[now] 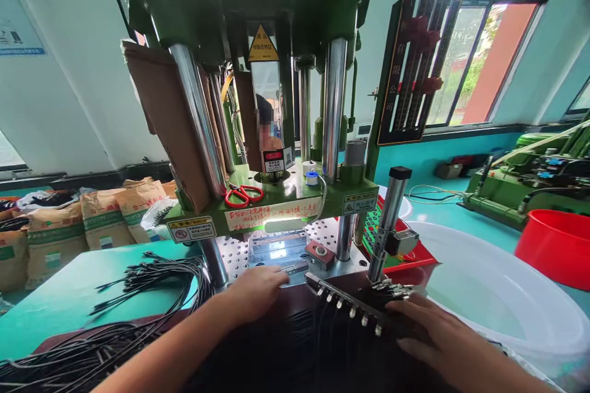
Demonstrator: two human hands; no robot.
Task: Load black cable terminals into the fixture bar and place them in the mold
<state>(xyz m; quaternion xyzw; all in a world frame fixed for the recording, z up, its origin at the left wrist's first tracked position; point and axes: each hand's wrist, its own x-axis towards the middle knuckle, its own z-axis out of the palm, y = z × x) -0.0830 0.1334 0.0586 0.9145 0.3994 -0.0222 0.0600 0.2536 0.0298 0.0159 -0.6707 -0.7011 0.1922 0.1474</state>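
My left hand point(258, 291) reaches forward to the metal mould plate point(281, 252) under the green press point(276, 196), fingers bent at the plate's front edge. Whether it grips anything there is hidden. My right hand point(428, 325) lies flat on a dark strip of black cables with metal plug ends point(350, 304), set in a row in front of the press. Its fingers are spread over the strip's right end, pressing on it.
A bundle of black cables point(152, 276) lies on the teal table at left. Red scissors point(243, 195) rest on the press platen. A white tub point(498, 295) and red basin point(555, 245) stand at right. Brown sacks point(101, 215) line the left wall.
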